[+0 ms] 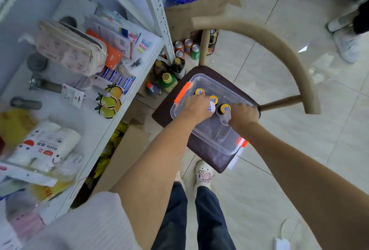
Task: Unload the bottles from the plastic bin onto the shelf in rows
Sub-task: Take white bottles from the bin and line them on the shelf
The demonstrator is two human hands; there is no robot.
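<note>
A clear plastic bin [211, 138] with orange latches sits on a dark chair seat [165, 114]. Three bottles with yellow caps [200, 91] [214, 99] [225, 108] stand at its far end. My left hand [196, 107] reaches into the bin, its fingers curled over a white-capped bottle [212, 108]. My right hand [243, 114] is in the bin beside it, closed round a grey-topped bottle [224, 119]. The near half of the bin holds nothing. The white shelf [89, 116] stands to the left, and more bottles [168, 81] stand low beside its post.
The chair's beige curved back [279, 50] arcs behind the bin. Stationery, a pouch and tissue packs fill the shelf. Cans [187, 48] and cardboard boxes [123, 150] sit on the floor by the shelf. Another person's shoes [347, 46] are at the far right. My feet are below the chair.
</note>
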